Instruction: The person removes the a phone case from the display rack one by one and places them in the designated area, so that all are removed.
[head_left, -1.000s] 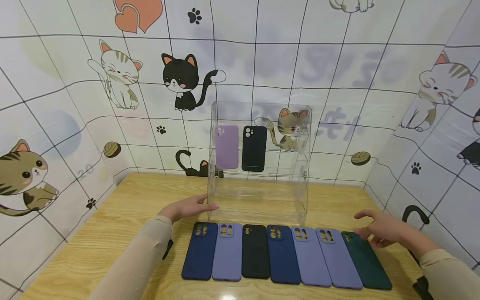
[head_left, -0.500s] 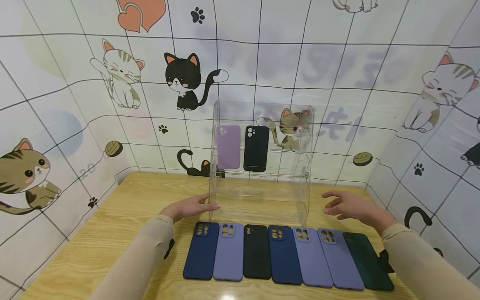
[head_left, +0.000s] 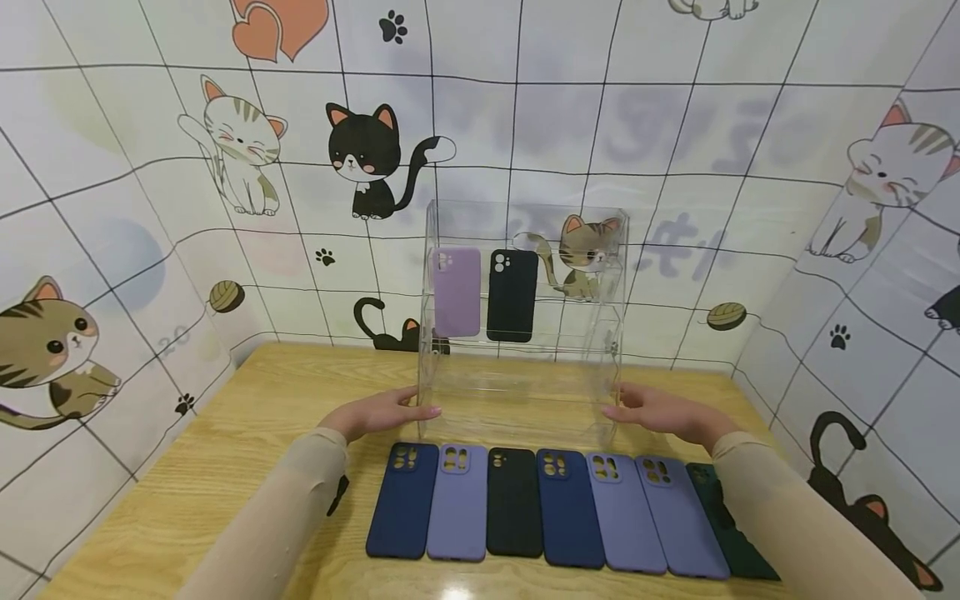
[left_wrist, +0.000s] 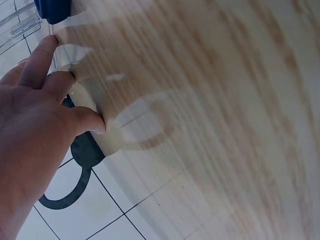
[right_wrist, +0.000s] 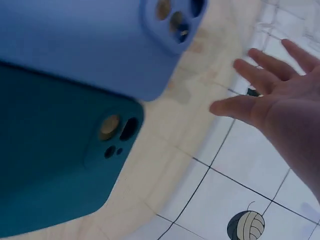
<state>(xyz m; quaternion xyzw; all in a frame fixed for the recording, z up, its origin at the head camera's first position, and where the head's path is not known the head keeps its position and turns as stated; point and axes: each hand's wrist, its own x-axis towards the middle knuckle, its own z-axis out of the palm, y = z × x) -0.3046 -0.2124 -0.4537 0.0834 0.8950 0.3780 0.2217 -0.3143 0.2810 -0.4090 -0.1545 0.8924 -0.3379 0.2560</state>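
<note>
A clear display rack (head_left: 517,433) stands on the wooden table. Its upper tier holds a light-purple phone case (head_left: 457,293) and a black phone case (head_left: 512,297), both upright. My left hand (head_left: 375,414) holds the rack's lower left side, thumb across its front edge and the other fingers beside the side panel. At the lower right side is my right hand (head_left: 663,410), its thumb and fingers extended around the panel; in the right wrist view this hand (right_wrist: 280,85) has spread fingers. Before the rack lie several phone cases, among them a navy case (head_left: 402,504) and a green case (head_left: 742,546).
Between the navy and green cases lie purple cases (head_left: 457,512), a second black case (head_left: 513,508) and another navy case (head_left: 572,517). My right sleeve (head_left: 787,525) covers part of the green case. A cat-print wall covering (head_left: 480,125) surrounds the table (head_left: 277,400).
My right hand has moved left from above the green case to the rack's lower right side. My left hand has stayed at the left side; the rack and cases look unmoved.
</note>
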